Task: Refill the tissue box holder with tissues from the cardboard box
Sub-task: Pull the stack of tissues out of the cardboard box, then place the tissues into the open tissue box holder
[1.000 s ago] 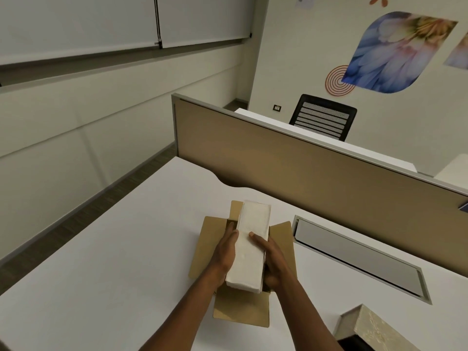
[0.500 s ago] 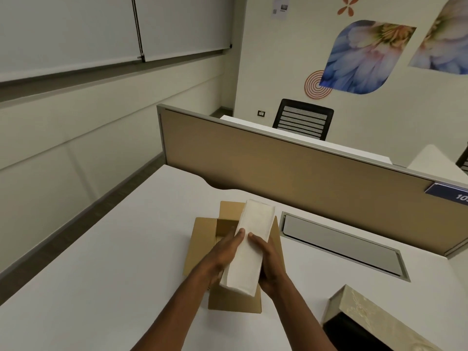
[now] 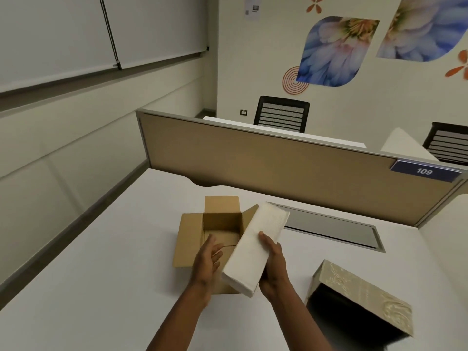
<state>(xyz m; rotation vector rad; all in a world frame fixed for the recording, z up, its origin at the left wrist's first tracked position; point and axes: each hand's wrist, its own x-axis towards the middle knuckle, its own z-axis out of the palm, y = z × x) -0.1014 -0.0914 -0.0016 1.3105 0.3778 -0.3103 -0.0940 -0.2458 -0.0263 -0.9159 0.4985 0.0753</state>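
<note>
A white stack of tissues [image 3: 255, 249] is held tilted above the right side of the open cardboard box [image 3: 190, 236]. My right hand [image 3: 272, 267] grips the stack from its right side and underneath. My left hand [image 3: 206, 259] hovers just left of the stack with fingers spread, apart from it, over the box's front part. The box's inside looks empty where it shows. The beige patterned tissue box holder [image 3: 364, 297] lies on the white desk at the lower right, its dark open side facing me.
A tan partition [image 3: 253, 163] with a blue "109" tag [image 3: 425, 171] closes the desk's far side. A grey cable hatch [image 3: 336, 230] is set into the desk behind the stack. Black chairs stand beyond the partition. The desk's left edge drops to the floor.
The tissue stack has moved right, off the box, and swung clockwise. My left hand has let go of it; only the right hand holds it now. The camera has turned right.
</note>
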